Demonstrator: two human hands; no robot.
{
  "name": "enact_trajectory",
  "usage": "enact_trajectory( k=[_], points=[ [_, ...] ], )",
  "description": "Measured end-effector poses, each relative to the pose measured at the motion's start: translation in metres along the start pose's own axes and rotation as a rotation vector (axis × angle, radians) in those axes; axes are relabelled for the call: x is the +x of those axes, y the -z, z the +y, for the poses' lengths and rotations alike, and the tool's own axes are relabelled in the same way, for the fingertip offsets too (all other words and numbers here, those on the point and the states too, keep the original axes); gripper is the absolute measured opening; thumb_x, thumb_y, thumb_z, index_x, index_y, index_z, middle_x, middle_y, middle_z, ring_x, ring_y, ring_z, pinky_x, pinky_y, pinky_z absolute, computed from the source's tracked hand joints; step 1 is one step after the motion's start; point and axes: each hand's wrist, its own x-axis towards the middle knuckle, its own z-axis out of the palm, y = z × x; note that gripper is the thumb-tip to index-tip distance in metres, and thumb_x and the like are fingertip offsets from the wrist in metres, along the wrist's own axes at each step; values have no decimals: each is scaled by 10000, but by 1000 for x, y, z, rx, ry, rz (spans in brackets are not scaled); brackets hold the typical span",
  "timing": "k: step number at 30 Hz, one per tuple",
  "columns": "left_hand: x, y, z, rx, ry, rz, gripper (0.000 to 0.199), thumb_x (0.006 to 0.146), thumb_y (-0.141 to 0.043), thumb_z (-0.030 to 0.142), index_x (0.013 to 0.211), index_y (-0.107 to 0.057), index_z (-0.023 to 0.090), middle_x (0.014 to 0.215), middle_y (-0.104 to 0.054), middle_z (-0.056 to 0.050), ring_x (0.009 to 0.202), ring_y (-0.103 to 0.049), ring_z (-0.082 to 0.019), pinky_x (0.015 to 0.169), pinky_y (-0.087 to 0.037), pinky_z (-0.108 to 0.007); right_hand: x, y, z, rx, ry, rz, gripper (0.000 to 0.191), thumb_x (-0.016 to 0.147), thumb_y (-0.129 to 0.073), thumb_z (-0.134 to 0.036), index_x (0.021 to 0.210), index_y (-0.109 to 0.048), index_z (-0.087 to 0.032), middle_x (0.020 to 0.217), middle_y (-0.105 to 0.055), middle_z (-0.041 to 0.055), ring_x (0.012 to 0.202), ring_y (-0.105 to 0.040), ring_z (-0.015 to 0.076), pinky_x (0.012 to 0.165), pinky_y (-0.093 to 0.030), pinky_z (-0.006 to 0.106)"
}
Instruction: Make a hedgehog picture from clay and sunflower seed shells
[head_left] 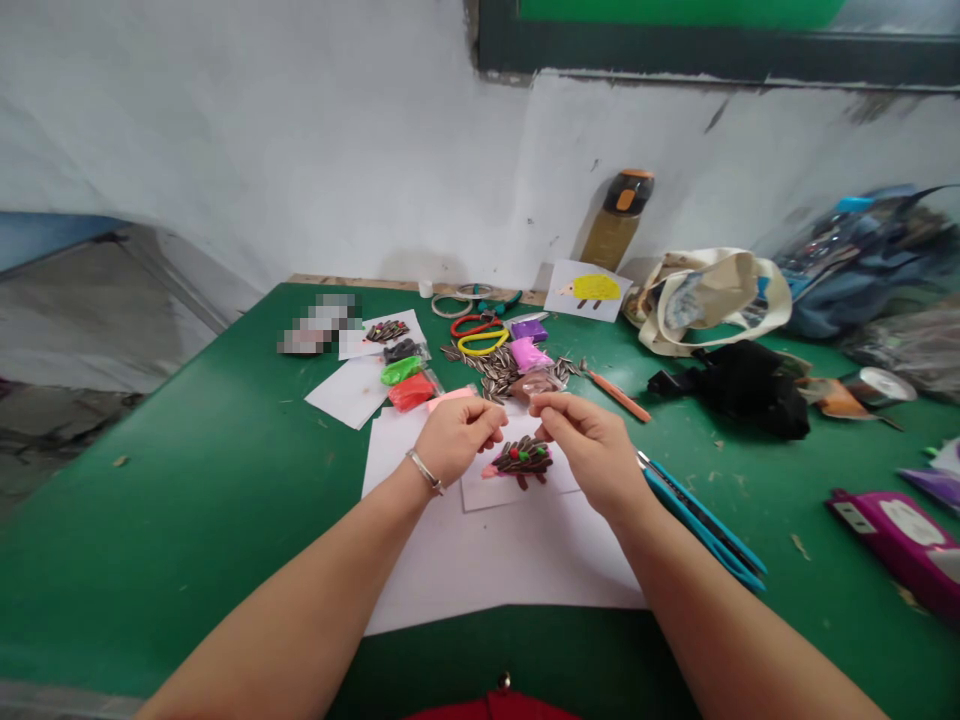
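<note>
My left hand (457, 438) and my right hand (589, 450) hover close together above a white card (487, 495), fingertips nearly meeting. Whatever lies between the fingertips is too small to make out. A strip of pink modelling clay (452, 398) shows just behind my left fingers, and I cannot tell whether that hand holds it. Below my hands, a hedgehog figure (521, 460) of dark sunflower seeds on pink clay, with red and green dots, lies on the card. A large white paper sheet (487, 565) lies under the card.
The green table (187, 530) holds a pile of sunflower seeds (495, 372), bagged coloured clay (411, 390), and orange-handled scissors (474, 325). A blue utility knife (701, 520) lies right of my right hand. Cloth and black bags (739, 390) sit at the right, before a white wall.
</note>
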Motion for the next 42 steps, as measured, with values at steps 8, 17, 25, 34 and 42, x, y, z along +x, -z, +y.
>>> enact_trajectory(
  k=[8, 17, 25, 34, 42],
  points=[
    [0, -1, -4, 232, -56, 5, 116, 733, -595, 236, 766, -686, 173, 692, -665, 5, 662, -594, -132, 638, -457, -237, 2, 5, 0, -11, 21, 16, 185, 825, -571, -298, 928, -692, -204, 886, -667, 29, 708, -605, 139, 673, -496, 288],
    [8, 2, -15, 681, -122, -10, 204, 833, -494, 245, 793, -689, 204, 829, -706, 4, 802, -609, -160, 718, -411, -271, 5, 11, -1, -36, 53, 47, 169, 823, -560, -277, 899, -693, -204, 932, -678, 41, 710, -611, 138, 681, -505, 295],
    [8, -1, -14, 850, -117, -39, 201, 815, -529, 303, 694, -653, 199, 724, -675, -4, 719, -585, -162, 610, -370, -264, 5, 10, -1, -74, 68, 52, 176, 823, -550, -277, 901, -692, -209, 940, -686, 44, 745, -619, 153, 689, -503, 304],
    [11, 4, -19, 957, -185, -82, 171, 824, -493, 195, 800, -662, 192, 844, -692, -26, 805, -603, -184, 667, -415, -277, 9, 17, 3, -368, 104, 57, 213, 825, -533, -297, 936, -701, -229, 977, -702, 38, 926, -612, 212, 830, -457, 365],
    [11, 4, -24, 1011, -201, -70, 290, 888, -407, 148, 1001, -673, 175, 963, -703, -85, 969, -613, -230, 835, -448, -335, 14, 28, 11, -653, 50, -112, 276, 825, -502, -310, 1003, -690, -217, 1085, -677, 54, 1024, -584, 248, 860, -434, 368]
  ],
)
